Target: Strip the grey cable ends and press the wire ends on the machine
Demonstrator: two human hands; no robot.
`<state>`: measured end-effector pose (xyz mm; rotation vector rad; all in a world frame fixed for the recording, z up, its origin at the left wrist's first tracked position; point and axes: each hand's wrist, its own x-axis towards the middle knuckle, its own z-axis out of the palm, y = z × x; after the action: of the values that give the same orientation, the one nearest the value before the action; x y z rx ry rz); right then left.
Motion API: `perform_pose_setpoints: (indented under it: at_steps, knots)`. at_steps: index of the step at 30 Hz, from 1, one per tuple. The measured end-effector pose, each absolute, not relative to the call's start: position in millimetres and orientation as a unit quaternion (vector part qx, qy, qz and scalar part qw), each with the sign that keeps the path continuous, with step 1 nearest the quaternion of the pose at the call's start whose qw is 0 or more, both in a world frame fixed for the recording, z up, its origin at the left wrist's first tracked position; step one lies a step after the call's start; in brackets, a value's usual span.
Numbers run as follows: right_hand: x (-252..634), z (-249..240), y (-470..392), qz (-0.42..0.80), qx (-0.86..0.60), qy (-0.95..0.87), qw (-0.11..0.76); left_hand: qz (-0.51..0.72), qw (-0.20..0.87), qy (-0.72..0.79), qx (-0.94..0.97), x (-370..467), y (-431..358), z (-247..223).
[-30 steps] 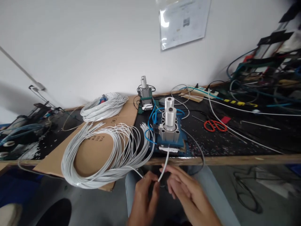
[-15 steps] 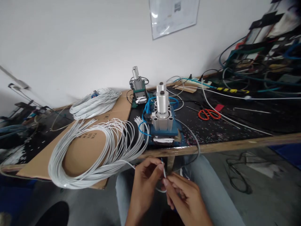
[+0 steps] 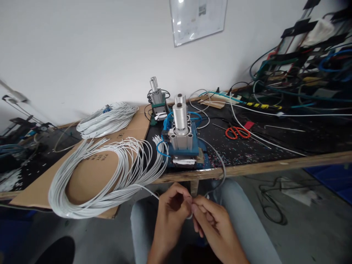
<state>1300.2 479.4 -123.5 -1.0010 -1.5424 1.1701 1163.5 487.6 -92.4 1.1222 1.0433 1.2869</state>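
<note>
Below the front edge of the bench, over my lap, my left hand (image 3: 173, 214) pinches a thin white cable (image 3: 150, 191) that runs out of a big loop of cables. My right hand (image 3: 211, 222) meets it fingertip to fingertip and is closed on the same cable; its end is hidden between the fingers. The cable bundle (image 3: 62, 190) lies coiled on flat cardboard (image 3: 92, 176), its many cut ends fanned toward the right. Just beyond my hands stands a pneumatic press (image 3: 181, 135) with a metal cylinder on a blue base.
A second coil of white cable (image 3: 110, 119) and a smaller press (image 3: 157, 99) stand farther back. Orange-handled scissors (image 3: 238, 133) and a thin metal rod (image 3: 284, 128) lie on the black bench (image 3: 233, 154), among scattered scraps. Tangled hoses and equipment (image 3: 302, 73) fill the right rear.
My hands have come closer together, and the cable tip that showed above my left fingers is now covered. The whole view has shifted slightly to the right.
</note>
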Motion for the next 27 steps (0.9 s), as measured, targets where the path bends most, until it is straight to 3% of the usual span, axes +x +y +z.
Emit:
perform_pose_setpoints:
  at_steps: [6, 12, 17, 23, 27]
  knots:
    - [1315.7, -117.3, 495.2, 0.412, -0.337, -0.771, 0.35, 0.296, 0.574, 0.417, 0.64, 1129.7, 508.5, -70.5]
    - [1304.0, -121.5, 496.9, 0.42, -0.436, -0.623, 0.494, 0.506, 0.536, 0.469, 0.487, 1160.6, 506.6, -96.1]
    - [1314.7, -122.7, 496.9, 0.407, -0.369, -0.739, 0.391, 0.435, 0.602, 0.441, 0.503, 1151.1, 508.3, -96.7]
    - [1286.9, -136.0, 484.5, 0.437, -0.445, -0.547, 0.558, 0.545, 0.547, 0.486, 0.411, 1176.8, 500.2, -96.8]
    - [1280.8, -130.6, 482.2, 0.414, -0.444, -0.553, 0.571, 0.579, 0.551, 0.471, 0.373, 1188.1, 491.3, -109.1]
